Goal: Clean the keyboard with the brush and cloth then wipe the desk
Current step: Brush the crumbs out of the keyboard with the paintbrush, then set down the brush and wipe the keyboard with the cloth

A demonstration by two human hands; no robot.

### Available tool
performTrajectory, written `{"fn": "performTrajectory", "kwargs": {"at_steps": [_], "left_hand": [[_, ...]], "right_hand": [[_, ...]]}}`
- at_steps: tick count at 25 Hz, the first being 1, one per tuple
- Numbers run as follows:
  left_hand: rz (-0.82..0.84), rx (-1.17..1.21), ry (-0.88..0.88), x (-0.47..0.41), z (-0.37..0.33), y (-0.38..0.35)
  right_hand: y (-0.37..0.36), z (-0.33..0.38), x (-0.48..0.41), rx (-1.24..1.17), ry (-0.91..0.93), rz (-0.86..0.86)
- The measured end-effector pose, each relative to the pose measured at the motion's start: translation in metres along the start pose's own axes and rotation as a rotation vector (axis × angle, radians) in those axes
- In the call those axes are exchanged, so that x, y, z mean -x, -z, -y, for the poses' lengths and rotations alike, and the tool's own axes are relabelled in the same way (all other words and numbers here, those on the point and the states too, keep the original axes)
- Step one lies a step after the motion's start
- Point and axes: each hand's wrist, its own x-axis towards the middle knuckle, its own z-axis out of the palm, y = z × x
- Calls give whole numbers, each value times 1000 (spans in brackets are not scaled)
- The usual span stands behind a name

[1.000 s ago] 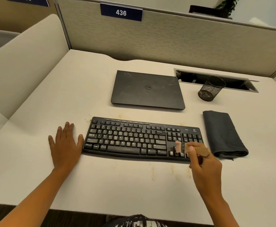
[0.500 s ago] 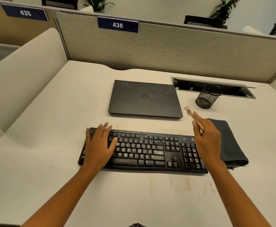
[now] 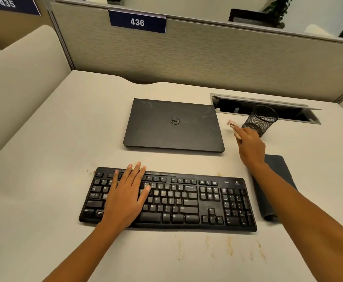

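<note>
Head view: the keyboard (image 3: 197,202) lies on the desk (image 3: 54,159), close to its near edge. The left hand (image 3: 125,198) rests flat on the keyboard's left half, fingers straight and slightly spread, gripping nothing. The right hand (image 3: 250,147) reaches beyond the keyboard, its fingers curled around the brush (image 3: 232,125). The brush's pale tip points up and left, between the closed laptop (image 3: 173,125) and the mesh cup (image 3: 262,119), just beside the cup. The dark folded cloth (image 3: 276,165) lies right of the keyboard, partly hidden under the right forearm. Brownish stains (image 3: 229,247) mark the desk in front of the keyboard.
</note>
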Motion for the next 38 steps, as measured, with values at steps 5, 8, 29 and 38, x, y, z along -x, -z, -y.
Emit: {"fn": "performTrajectory", "kwargs": {"at_steps": [5, 8, 29, 38], "left_hand": [[-9, -34, -1, 0, 0, -2], [-13, -39, -4, 0, 0, -2], [-31, -18, 1, 0, 1, -4], [-24, 23, 2, 1, 0, -2]], "right_hand": [[-20, -11, -17, 33, 41, 85], [-27, -18, -14, 69, 77, 120], [47, -21, 128, -28, -332, 149], [58, -18, 146, 120, -559, 472]]}}
